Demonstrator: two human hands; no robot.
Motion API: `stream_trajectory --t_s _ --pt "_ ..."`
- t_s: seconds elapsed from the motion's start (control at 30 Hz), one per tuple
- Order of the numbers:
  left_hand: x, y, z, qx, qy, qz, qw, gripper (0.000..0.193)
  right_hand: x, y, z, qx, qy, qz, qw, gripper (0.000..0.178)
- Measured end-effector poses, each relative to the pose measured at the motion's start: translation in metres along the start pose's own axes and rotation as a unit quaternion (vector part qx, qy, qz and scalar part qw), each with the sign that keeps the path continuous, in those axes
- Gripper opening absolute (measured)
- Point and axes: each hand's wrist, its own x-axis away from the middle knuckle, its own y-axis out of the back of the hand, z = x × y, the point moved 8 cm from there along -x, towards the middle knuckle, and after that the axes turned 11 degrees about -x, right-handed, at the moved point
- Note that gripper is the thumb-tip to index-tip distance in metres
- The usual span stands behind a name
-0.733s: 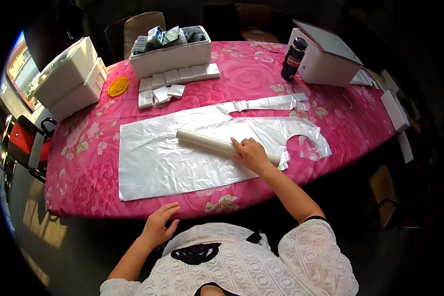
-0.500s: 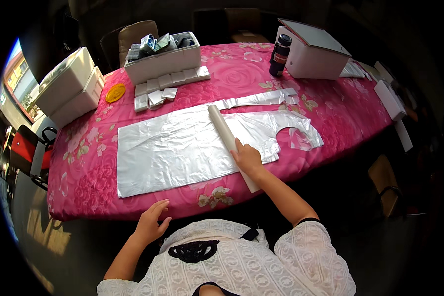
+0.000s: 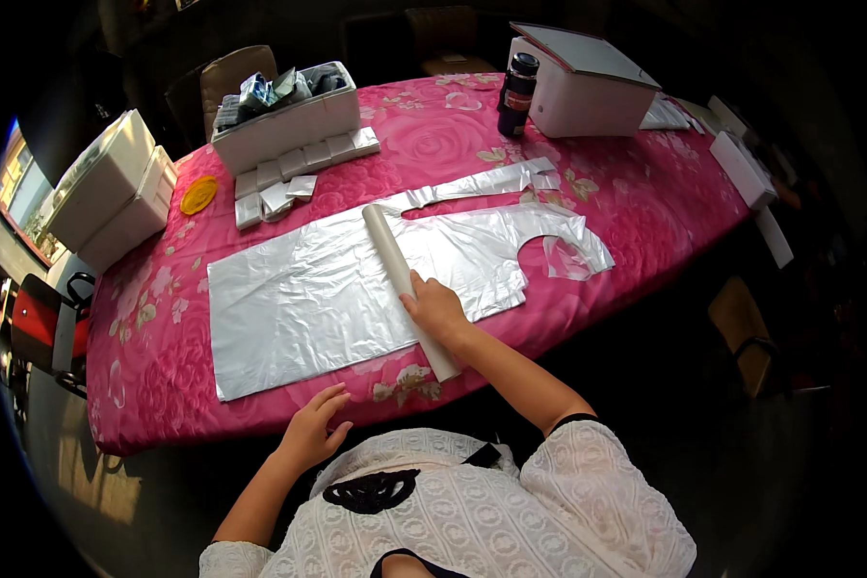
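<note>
A silvery plastic carrier bag (image 3: 299, 299) lies flat on the table, its cut-out handle end toward the right. Across its middle rests a pale grey tube (image 3: 387, 249), slanting from the far side to the table's near edge. My right hand (image 3: 435, 308) is closed over the tube's near half, with the underside of the fingers hidden. By the table's near edge, left of the tube's lower end, my left hand (image 3: 316, 429) hovers with fingers apart and nothing in it.
A pink flowered cloth covers the table (image 3: 164, 385). At the back stand a filled foam box (image 3: 289, 125), small white packets (image 3: 308, 157), a dark flask (image 3: 518, 96) and a lidded white box (image 3: 588, 96). Stacked foam boxes (image 3: 116, 193) and a yellow disc (image 3: 199, 196) are at left.
My right hand and the tube have slid left along the bag. My left hand has shifted slightly right and stays open. The whole view has turned a little.
</note>
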Motion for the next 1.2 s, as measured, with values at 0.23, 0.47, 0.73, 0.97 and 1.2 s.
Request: stream_trajectory --t_s 0.23,0.47,0.73,0.97,1.2 --pt "-0.009 -0.013 0.011 -0.007 -0.011 0.005 1.000 0.042 -0.004 -0.004 0.012 -0.047 0.014 -0.015 0.999 0.047" --pt "-0.074 -0.021 0.028 -0.032 0.008 -0.036 0.999 0.055 -0.018 -0.005 0.008 -0.040 0.147 -0.008 0.988 0.045" --pt "-0.151 -0.034 0.031 -0.059 0.005 -0.062 0.996 0.078 -0.062 0.050 -0.103 0.139 0.130 0.032 0.981 0.057" --pt "-0.174 -0.053 0.014 -0.037 -0.021 -0.041 0.998 0.082 -0.081 0.153 -0.237 0.228 -0.024 -0.096 0.968 0.051" --pt "-0.182 -0.056 0.003 -0.038 -0.008 -0.045 0.998 0.080 -0.064 0.204 -0.239 0.198 -0.005 -0.234 0.952 0.022"
